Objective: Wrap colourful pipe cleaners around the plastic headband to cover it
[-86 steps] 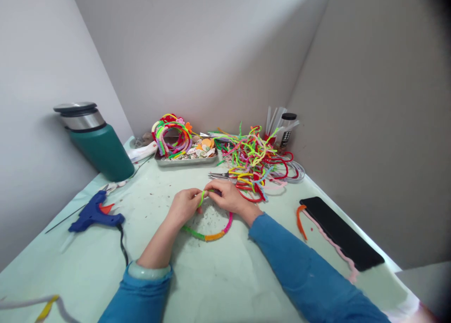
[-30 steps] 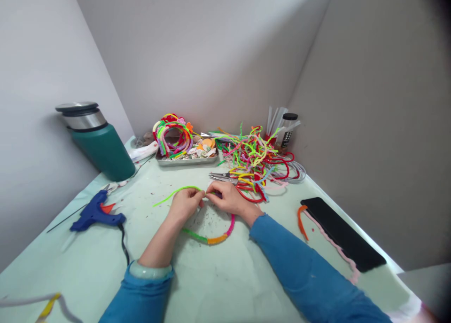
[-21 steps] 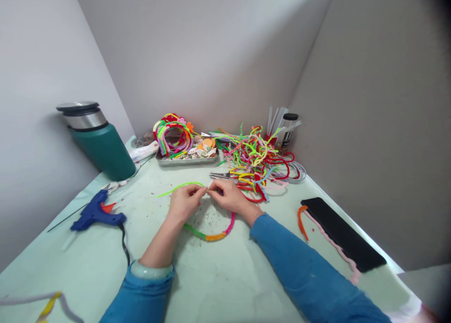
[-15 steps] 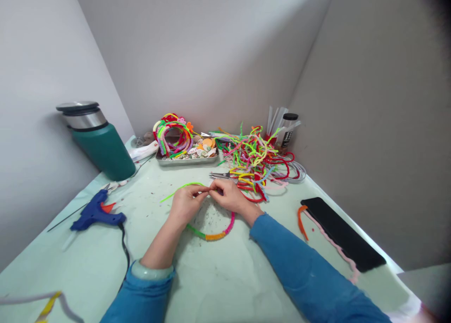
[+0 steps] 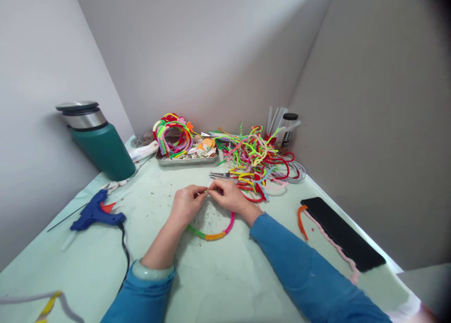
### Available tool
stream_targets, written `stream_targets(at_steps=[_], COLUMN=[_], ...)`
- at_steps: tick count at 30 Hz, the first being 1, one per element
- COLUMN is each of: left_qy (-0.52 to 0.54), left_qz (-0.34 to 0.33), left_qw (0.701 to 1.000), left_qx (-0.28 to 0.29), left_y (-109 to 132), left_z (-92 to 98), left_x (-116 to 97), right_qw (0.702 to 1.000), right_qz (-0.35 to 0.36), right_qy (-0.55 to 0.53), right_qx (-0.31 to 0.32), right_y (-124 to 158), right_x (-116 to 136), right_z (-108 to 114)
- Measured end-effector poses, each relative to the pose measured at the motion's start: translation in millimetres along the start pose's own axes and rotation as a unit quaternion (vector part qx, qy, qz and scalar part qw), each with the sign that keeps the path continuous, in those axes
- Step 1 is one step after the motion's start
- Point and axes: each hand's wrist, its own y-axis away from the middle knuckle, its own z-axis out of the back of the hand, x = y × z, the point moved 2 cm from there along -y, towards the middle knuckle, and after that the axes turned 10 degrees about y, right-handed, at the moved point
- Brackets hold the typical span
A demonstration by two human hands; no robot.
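A ring wrapped in pipe cleaners [image 5: 215,237], green, orange and pink along its near side, rises from the table into my hands. My left hand [image 5: 187,204] is closed in a pinch at the ring's far side, on a thin bit of green pipe cleaner that barely shows at the fingertips. Right beside it, my right hand [image 5: 226,194] is closed round the far part of the ring, fingertips almost touching the left ones. My fingers hide most of that part. Scissors [image 5: 220,175] lie just beyond my right hand.
A heap of pipe cleaners [image 5: 253,149] lies at the back. Left of it, a metal tray [image 5: 190,161] holds finished-looking rings and small pieces. A blue glue gun [image 5: 95,212] and green bottle [image 5: 102,149] stand left; a black phone-like slab [image 5: 345,233] lies right.
The loose green pipe cleaner tail that stretched left past my left hand no longer shows there. Both hands remain in nearly the same place, and the ring has hardly moved.
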Motion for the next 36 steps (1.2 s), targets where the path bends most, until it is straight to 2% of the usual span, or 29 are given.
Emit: stream_targets(at_steps=[9,15,19,27,33,36], left_qy=[-0.047,-0.054,-0.042,0.097,0.228,0.245], left_qz=[-0.025,-0.019,0.015,0.062,0.135,0.149], left_qw=[0.999,0.998,0.998,0.989,0.957,0.950], left_qx=[0.007,0.007,0.034,0.091,0.114,0.120], left_y=[0,1,1,1,2,1], left_z=[-0.3,-0.4,0.0,-5.3,-11.0,-11.9], left_x=[0,-1,-2,10,11,11], right_qw=[1.000,1.000,1.000,1.000,1.000,1.000], right_qz=[0.002,0.007,0.008,0.012,0.019,0.019], right_qy=[-0.001,0.004,0.002,-0.003,-0.007,-0.009], right_qx=[0.000,-0.001,0.003,0.011,0.016,0.017], right_y=[0,1,1,1,1,1], right_x=[0,0,-1,0,2,1], right_z=[0,0,0,1,2,2])
